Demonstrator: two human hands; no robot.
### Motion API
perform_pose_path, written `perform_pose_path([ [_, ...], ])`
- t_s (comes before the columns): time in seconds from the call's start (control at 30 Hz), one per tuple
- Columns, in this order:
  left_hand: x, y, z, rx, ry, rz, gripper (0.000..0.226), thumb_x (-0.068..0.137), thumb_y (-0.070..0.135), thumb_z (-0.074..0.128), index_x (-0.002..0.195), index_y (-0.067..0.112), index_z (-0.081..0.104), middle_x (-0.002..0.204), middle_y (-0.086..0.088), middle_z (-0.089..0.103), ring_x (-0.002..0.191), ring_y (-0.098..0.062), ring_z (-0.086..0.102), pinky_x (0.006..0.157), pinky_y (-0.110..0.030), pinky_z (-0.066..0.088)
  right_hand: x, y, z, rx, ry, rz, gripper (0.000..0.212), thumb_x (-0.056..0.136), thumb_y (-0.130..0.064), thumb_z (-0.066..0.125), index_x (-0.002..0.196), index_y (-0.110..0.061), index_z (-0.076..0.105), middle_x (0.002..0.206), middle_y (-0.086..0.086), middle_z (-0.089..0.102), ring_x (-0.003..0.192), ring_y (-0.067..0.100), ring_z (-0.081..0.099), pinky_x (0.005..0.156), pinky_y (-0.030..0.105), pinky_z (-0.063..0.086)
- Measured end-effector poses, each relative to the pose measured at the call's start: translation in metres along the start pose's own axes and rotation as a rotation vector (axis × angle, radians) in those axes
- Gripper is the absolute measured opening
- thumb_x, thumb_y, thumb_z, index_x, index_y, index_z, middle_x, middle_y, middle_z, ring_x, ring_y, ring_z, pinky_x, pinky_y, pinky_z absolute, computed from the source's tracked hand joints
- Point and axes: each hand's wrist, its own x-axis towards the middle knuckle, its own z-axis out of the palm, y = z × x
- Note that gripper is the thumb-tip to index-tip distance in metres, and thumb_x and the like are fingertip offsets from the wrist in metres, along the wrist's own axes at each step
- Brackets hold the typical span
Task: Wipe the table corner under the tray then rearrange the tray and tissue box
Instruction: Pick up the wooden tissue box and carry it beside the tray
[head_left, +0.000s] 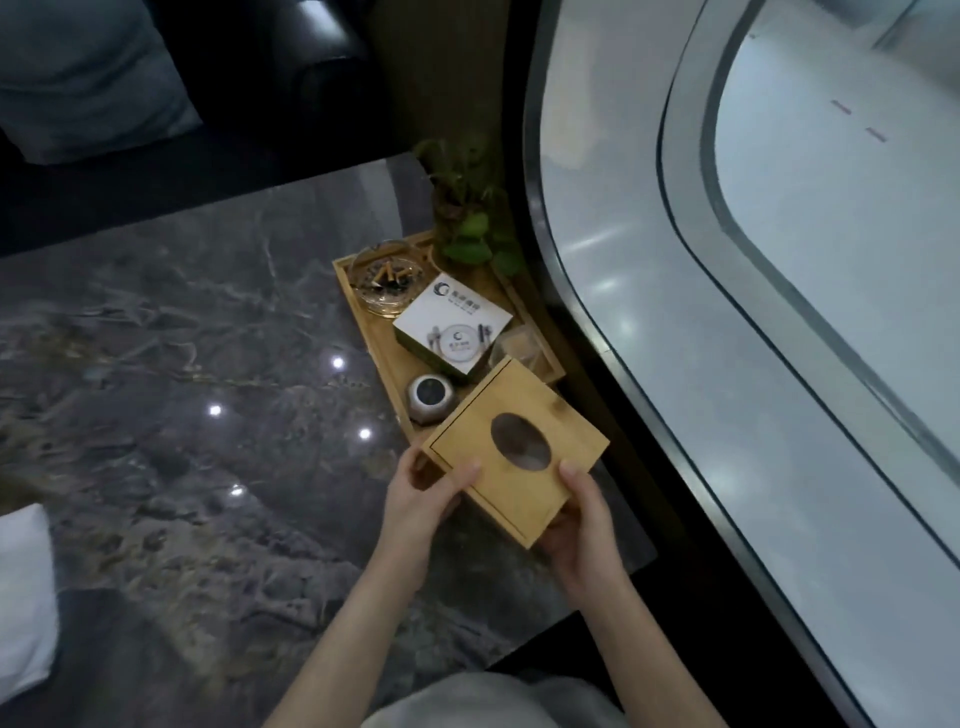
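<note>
Rearranging step, by the look of it. Left hand (423, 499) and right hand (582, 525) clasp the wooden tissue box (514, 449) at centre frame, tilted, its far edge overlapping the tray (363, 322). Next: set it flat beside the tray.

The scene is dim, with most light coming from the pale window (831, 260) on the right, which is washed out and faintly hazy. Small white ceiling-light reflections (337, 362) glint as sharp dots on the glossy dark marble surface (182, 389). The upper left sinks into near-black shadow. Wide-angle distortion bends the window frame (587, 312) into a strong curve. Detail is soft and slightly smeared throughout, and the leaves of the plant (467, 208) are blurred
</note>
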Motion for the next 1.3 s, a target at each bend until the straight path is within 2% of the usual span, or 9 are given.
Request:
perform_pose_path([
  [0.1,0.007,-0.004,0.012,0.003,0.041,-0.005,0.055,0.063,0.014,0.076,0.114,0.015,0.055,0.111,-0.005,0.065,0.103,-0.024,0.062,0.085,-0.036,0.052,-0.001,-0.005,-0.012,-0.006,-0.008,-0.029,0.075,0.070,-0.026,0.072,0.137,-0.015,0.040,0.110,0.010,0.066,0.084,0.019,0.071,0.066,0.033,0.057],
  [0.2,0.012,-0.004,0.014,0.070,0.028,-0.049,0.071,0.054,0.024,0.079,0.119,0.014,0.053,0.113,-0.006,0.065,0.102,-0.024,0.063,0.082,-0.036,0.053,-0.002,-0.011,-0.023,-0.158,0.036,-0.094,0.065,0.074,-0.019,0.074,0.132,-0.022,0.044,0.117,0.001,0.062,0.105,0.017,0.059,0.087,0.033,0.047],
  [0.37,0.019,0.002,0.017,0.181,-0.007,-0.081,0.076,0.051,0.028,0.080,0.121,0.014,0.054,0.115,-0.004,0.065,0.106,-0.022,0.061,0.089,-0.039,0.051,-0.008,-0.020,-0.035,-0.466,0.060,-0.221,0.049,0.074,-0.028,0.073,0.119,-0.026,0.054,0.107,-0.015,0.061,0.105,0.005,0.056,0.099,0.034,0.042],
  [0.5,0.026,0.004,0.022,0.214,-0.039,-0.042,0.061,0.065,0.018,0.077,0.122,0.016,0.054,0.115,0.000,0.064,0.108,-0.019,0.059,0.091,-0.036,0.050,-0.006,-0.016,-0.038,-0.497,0.092,-0.290,0.051,0.078,-0.019,0.071,0.125,-0.017,0.052,0.106,-0.012,0.061,0.099,-0.003,0.055,0.082,0.009,0.046],
  [0.6,0.026,0.007,0.028,0.217,-0.043,-0.025,0.081,0.052,0.033,0.081,0.126,0.018,0.052,0.119,0.000,0.063,0.111,-0.020,0.058,0.098,-0.042,0.046,-0.002,-0.014,-0.039,-0.480,0.097,-0.304,0.043,0.083,-0.011,0.067,0.122,-0.018,0.051,0.101,-0.013,0.060,0.084,-0.014,0.058,0.064,-0.005,0.043],
  [0.83,0.024,0.000,0.033,0.279,-0.038,0.020,0.044,0.081,0.022,0.063,0.123,0.016,0.053,0.103,0.012,0.062,0.095,-0.003,0.056,0.082,-0.023,0.044,0.003,-0.016,-0.035,-0.539,0.086,-0.352,0.039,0.085,-0.020,0.066,0.121,-0.023,0.050,0.103,-0.020,0.060,0.100,-0.002,0.056,0.090,0.024,0.048],
  [1.0,0.025,0.002,0.033,0.362,0.007,0.072,0.032,0.083,0.021,0.062,0.113,0.012,0.060,0.106,0.002,0.065,0.096,-0.007,0.060,0.079,-0.020,0.046,0.005,-0.018,-0.033,-0.523,0.076,-0.354,0.036,0.086,-0.018,0.065,0.119,-0.023,0.050,0.100,-0.019,0.060,0.090,-0.012,0.060,0.072,0.008,0.051],
  [1.17,0.031,0.004,0.036,0.404,0.054,0.106,0.032,0.081,0.023,0.065,0.109,0.009,0.064,0.109,-0.003,0.069,0.103,-0.017,0.063,0.092,-0.040,0.050,0.007,-0.017,-0.028,-0.438,0.144,-0.330,0.024,0.083,-0.018,0.068,0.095,-0.035,0.056,0.094,-0.022,0.063,0.082,-0.016,0.060,0.073,0.009,0.048],
  [1.3,0.034,0.004,0.042,0.372,0.064,0.089,0.027,0.082,0.023,0.065,0.106,0.012,0.064,0.098,0.002,0.069,0.092,-0.012,0.064,0.070,-0.027,0.054,0.006,-0.016,-0.022,-0.361,0.197,-0.327,0.025,0.086,-0.022,0.065,0.105,-0.029,0.051,0.092,-0.025,0.056,0.089,-0.010,0.053,0.085,0.016,0.041],
])
